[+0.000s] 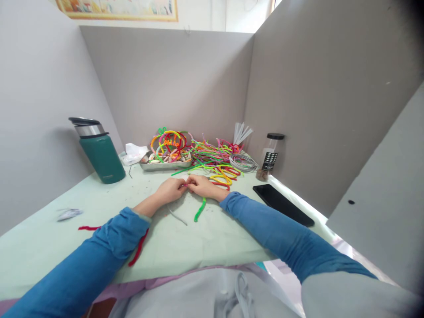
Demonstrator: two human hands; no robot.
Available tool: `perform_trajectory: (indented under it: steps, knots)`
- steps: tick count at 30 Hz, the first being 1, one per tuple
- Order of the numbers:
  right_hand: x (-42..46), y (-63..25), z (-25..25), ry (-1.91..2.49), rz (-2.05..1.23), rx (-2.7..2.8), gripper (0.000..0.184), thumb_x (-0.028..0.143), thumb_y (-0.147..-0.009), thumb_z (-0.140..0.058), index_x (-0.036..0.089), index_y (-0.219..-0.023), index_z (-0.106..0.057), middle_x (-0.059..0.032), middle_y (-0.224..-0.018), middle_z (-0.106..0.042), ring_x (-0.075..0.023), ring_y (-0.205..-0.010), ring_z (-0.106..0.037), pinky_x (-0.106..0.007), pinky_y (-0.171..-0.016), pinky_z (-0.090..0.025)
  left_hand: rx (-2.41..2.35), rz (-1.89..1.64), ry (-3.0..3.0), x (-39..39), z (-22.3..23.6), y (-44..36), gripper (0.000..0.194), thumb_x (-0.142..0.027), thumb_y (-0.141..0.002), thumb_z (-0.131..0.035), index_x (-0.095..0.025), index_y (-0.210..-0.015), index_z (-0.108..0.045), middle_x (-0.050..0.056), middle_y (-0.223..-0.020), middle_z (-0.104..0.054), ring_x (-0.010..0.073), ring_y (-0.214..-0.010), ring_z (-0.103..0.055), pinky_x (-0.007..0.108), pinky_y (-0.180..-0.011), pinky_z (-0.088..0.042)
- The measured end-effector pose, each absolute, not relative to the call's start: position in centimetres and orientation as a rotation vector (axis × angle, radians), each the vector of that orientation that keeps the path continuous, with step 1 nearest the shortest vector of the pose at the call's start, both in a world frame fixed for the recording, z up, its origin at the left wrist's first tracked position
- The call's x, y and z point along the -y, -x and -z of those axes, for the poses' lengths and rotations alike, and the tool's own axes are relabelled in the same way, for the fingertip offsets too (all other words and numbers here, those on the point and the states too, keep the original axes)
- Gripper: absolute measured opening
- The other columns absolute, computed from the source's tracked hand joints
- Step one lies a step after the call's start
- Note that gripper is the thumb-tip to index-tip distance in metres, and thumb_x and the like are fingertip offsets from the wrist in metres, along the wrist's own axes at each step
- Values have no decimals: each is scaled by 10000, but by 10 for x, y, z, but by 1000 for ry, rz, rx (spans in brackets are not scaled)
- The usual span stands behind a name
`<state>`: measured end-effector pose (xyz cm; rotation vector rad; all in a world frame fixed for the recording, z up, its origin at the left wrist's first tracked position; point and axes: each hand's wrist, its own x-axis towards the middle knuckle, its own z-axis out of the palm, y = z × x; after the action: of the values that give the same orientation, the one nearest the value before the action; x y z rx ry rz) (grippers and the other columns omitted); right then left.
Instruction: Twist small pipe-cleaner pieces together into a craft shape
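My left hand [170, 190] and my right hand [202, 185] meet at the middle of the pale green table [49, 238], fingertips pinched together on a small pink piece [185, 186] that is too small to name. A green pipe cleaner [199, 210] lies just under my right wrist. A thin grey wire [177, 216] lies below my left hand. A red pipe cleaner [137, 251] runs partly under my left sleeve. Both arms wear blue sleeves.
A pile of coloured pipe cleaners [215, 161] and a metal tray [165, 164] with looped ones stand at the back. A green flask [101, 152] is at left, a jar [270, 157] and black phone [283, 205] at right. Grey partition walls surround the table.
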<state>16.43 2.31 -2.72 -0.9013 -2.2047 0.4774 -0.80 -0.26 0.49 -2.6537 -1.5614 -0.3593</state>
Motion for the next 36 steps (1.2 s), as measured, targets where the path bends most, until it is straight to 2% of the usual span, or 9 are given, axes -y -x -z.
perform_trajectory:
  steps: [19,36]
  knots:
    - [-24,-163,29,926,-433,2199,106,184,-772,-511,166,-849,-581,6,-737,-602,-121,-675,-511,-221,-625,-353,1582,382,2644,3,-5,8,279,-316,-841,-419,-188,-910,-657,62,-818,-696,190,-717,-604,261,-606,-369]
    - [-25,-162,30,951,-424,2183,132,188,-763,-507,175,-865,-590,4,-744,-609,-129,-675,-518,-225,-618,-357,1573,376,2637,2,-4,8,260,-315,-842,-428,-189,-858,-655,60,-790,-692,186,-712,-605,257,-610,-372]
